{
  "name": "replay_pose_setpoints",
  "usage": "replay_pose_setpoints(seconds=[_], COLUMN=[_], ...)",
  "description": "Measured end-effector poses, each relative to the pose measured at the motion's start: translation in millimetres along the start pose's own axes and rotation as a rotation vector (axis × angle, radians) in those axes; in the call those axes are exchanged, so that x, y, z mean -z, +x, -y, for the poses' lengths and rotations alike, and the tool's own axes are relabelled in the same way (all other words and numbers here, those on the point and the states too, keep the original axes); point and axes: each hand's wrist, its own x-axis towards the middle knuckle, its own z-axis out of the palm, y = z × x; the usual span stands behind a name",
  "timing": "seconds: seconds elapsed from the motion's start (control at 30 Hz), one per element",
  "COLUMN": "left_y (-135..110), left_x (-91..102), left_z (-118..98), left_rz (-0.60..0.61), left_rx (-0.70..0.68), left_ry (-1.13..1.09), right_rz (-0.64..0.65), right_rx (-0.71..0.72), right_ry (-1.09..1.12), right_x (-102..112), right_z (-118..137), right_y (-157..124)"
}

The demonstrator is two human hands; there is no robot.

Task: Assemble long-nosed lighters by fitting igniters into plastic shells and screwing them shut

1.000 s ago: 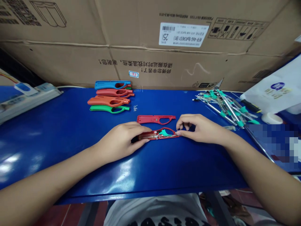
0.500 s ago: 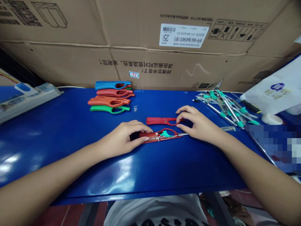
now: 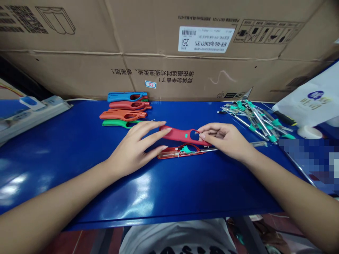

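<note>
My right hand [image 3: 226, 139] pinches the looped trigger-guard end of a red lighter shell half [image 3: 178, 134], lifted a little off the table with its smooth outer side up. At its left end my left hand [image 3: 136, 148] has fingers spread, the fingertips on or beside the shell. Just in front lies the matching open red lighter half [image 3: 169, 154], fitted with a clear fuel tank, a teal trigger [image 3: 188, 149], thin wires and a metal tube [image 3: 209, 150] pointing right. My left thumb is by its left end; whether it touches is unclear.
Blue [image 3: 120, 96], red, orange and green [image 3: 113, 122] lighter casings lie in stacks at the back left. A heap of metal lighter tubes with teal triggers [image 3: 258, 121] lies right. A power strip [image 3: 50, 111] sits left; a cardboard box [image 3: 159, 35] walls the back.
My right hand has picked up the red shell half and turned its outer side up, bringing it nearer the fitted half. My left hand has let go of the fitted half and spread its fingers.
</note>
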Motion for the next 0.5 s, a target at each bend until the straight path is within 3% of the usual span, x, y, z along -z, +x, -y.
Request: replay_pose_setpoints(seconds=[0.33, 0.5], left_y=[-0.8, 0.4], left_x=[-0.7, -1.1], left_z=[-5.5, -8.3], left_rz=[0.060, 0.063], left_rx=[0.013, 0.045], left_ry=[-0.115, -0.141], right_rz=[0.075, 0.083], right_rx=[-0.007, 0.088], right_ry=[0.028, -0.067], right_x=[-7.6, -6.1], right_z=[-5.3, -2.3], right_y=[0.0, -2.2])
